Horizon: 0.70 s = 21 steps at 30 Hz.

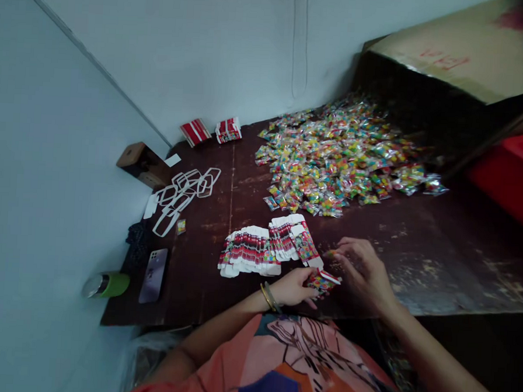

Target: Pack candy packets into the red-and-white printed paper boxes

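Note:
My left hand (292,287), with bangles at the wrist, is closed on a small red-and-white printed carton (322,279) at the near edge of a dark wooden table (438,252). My right hand (361,270) is beside it, fingers curled at the carton's open end, pinching something I cannot make out. Just beyond my hands lies a fanned row of flat printed cartons (265,249). Farther back spreads a big heap of small colourful sachets (338,156).
An open cardboard box (453,60) lies tipped at the back right, a red crate (514,174) beside it. At the left are white card cut-outs (185,195), a phone (154,275), a green-capped bottle (106,285), a wooden block (143,162) and two folded cartons (212,131) by the wall.

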Motion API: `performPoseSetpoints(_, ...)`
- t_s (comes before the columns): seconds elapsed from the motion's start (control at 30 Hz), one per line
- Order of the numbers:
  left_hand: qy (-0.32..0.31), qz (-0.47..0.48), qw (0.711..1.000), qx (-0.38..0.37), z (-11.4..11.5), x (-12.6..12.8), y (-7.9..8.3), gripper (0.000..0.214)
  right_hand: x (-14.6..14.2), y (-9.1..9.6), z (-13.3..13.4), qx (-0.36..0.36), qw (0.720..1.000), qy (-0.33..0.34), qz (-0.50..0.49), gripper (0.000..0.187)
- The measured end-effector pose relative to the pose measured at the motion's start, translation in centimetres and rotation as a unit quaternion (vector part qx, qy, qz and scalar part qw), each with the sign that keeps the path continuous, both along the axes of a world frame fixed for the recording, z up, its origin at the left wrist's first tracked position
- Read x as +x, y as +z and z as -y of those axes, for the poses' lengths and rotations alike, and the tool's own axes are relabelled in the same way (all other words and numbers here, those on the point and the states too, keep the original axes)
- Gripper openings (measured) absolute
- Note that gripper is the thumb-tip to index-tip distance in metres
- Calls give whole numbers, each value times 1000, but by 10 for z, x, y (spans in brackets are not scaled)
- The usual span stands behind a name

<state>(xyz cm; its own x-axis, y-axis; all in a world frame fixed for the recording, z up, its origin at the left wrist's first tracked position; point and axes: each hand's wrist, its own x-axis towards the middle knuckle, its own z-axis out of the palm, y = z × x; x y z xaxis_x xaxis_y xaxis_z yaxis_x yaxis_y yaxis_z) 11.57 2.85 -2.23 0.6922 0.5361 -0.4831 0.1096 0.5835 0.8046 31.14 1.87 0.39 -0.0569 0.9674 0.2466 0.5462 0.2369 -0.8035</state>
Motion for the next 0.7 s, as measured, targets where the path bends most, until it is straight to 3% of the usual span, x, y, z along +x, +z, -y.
performPoseSetpoints(0.17, 74, -22, 996, -46, -5, -2, 14, 54, 6, 16, -1, -3, 997, -55, -59, 14)
performPoseSetpoints(0.27, 97, -34, 994, -46, -10, -3, 19, 54, -3, 26, 2, -37, 997, -4, -72, 15)
performPoseSetpoints(0.33, 86, -37, 995, -38, -10, -2, 22, 56, -7, 24, -2, -28, 999, 13, -25, 15)
performPoseSetpoints(0.47, 75, -65, 995, -11, -6, 4, 28, 52, -8, 12, -16, 18, 998, -60, 30, 16)
performPoseSetpoints(0.63, 113, -55, 992, -18, -8, 4, 30, 54, -16, 4, -10, -20, 999, 29, 32, 24)
performPoseSetpoints(0.7, 137, -43, 989, -35, -10, 3, 27, 59, -21, 2, -3, -37, 998, 50, -23, 27)
